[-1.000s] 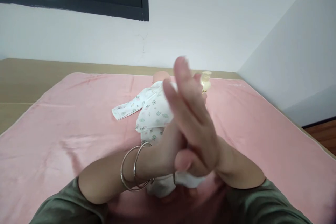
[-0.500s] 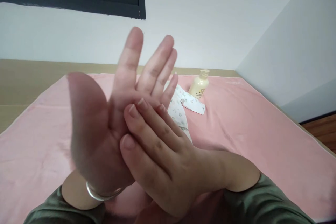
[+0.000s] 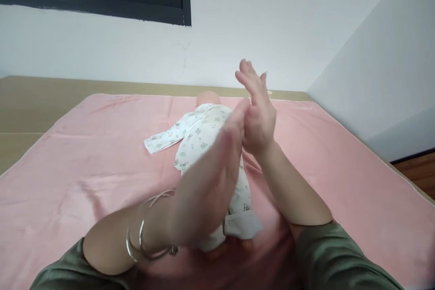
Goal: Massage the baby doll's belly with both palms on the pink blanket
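Observation:
My left hand (image 3: 212,181), with bracelets at the wrist, is blurred and held upright with its fingers stretched out. Against its palm side rests my right hand (image 3: 260,118), fingers straight and pointing up. Both hands touch each other, and no object shows between them. Beneath and beyond them a baby doll (image 3: 200,145) in white printed clothes lies on a pink sheet (image 3: 112,158). One sleeve spreads to the left, and the legs point towards me. My hands hide part of its body and its other arm.
Behind my right hand only the pale top of a bottle (image 3: 269,93) peeks out. A white wall (image 3: 272,22) stands behind the bed, with a dark window frame (image 3: 136,9) at upper left. Another wall (image 3: 384,63) closes off the right side.
My hands have turned from an open left palm with the right fingers across it to palms side by side, now upright. More of the doll shows, while the bottle is now mostly hidden.

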The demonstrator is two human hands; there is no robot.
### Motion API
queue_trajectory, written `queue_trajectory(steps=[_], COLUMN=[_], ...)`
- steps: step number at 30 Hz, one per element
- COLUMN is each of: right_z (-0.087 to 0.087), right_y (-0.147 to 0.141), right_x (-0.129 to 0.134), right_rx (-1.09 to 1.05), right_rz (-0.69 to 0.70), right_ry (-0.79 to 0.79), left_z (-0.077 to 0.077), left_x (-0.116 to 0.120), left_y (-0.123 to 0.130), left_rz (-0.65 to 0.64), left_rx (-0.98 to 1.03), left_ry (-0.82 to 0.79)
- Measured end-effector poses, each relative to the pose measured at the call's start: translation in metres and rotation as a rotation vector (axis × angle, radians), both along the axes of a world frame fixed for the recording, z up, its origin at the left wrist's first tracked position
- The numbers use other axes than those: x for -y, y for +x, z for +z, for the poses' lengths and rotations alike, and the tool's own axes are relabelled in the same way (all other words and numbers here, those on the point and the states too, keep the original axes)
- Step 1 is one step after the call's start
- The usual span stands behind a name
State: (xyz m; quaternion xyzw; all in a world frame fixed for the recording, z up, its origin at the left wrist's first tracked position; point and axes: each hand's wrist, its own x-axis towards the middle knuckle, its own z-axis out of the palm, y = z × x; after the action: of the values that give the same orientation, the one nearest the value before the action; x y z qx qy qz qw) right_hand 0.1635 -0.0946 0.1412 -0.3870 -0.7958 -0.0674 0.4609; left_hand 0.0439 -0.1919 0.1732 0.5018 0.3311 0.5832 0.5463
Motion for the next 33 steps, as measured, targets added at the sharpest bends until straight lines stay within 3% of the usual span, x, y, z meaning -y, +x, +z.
queue_trajectory(steps=[2, 4, 6, 9, 11, 14, 18, 21, 24, 28, 30, 33], right_z=[-0.015, -0.034, -0.056, -0.083, -0.094, -0.099, -0.098, -0.098, -0.099, -0.099, -0.099, -0.099], right_y=[-0.003, -0.012, -0.024, -0.042, -0.049, -0.047, -0.024, -0.014, -0.023, -0.049, -0.054, -0.044], right_x=[-0.021, -0.036, -0.044, -0.048, -0.049, -0.056, -0.082, -0.094, -0.082, -0.045, -0.038, -0.054], right_rx=[-0.021, 0.018, 0.064, 0.186, 0.286, 0.349, 0.339, 0.324, 0.333, 0.403, 0.458, 0.497], right_rz=[-0.043, -0.026, 0.023, 0.031, 0.017, 0.048, 0.144, 0.118, -0.032, -0.257, -0.247, -0.087], right_ry=[-0.182, -0.347, -0.445, -0.532, -0.545, -0.532, -0.568, -0.608, -0.612, -0.549, -0.516, -0.516], left_z=[-0.007, -0.028, -0.059, -0.109, -0.135, -0.157, -0.164, -0.165, -0.165, -0.166, -0.166, -0.167], left_x=[-0.029, -0.069, -0.112, -0.163, -0.18, -0.188, -0.188, -0.19, -0.19, -0.19, -0.19, -0.192], left_y=[-0.004, -0.009, -0.016, -0.03, -0.039, -0.047, -0.048, -0.047, -0.046, -0.047, -0.048, -0.049], left_rz=[-0.052, 0.168, 0.418, 0.622, 0.623, 0.631, 0.642, 0.64, 0.639, 0.648, 0.644, 0.646], left_rx=[0.119, 0.059, -0.119, -0.376, -0.553, -0.695, -0.758, -0.773, -0.767, -0.737, -0.702, -0.671], left_ry=[-0.065, -0.074, -0.019, -0.062, -0.051, 0.03, 0.103, 0.113, 0.114, 0.095, 0.068, 0.027])
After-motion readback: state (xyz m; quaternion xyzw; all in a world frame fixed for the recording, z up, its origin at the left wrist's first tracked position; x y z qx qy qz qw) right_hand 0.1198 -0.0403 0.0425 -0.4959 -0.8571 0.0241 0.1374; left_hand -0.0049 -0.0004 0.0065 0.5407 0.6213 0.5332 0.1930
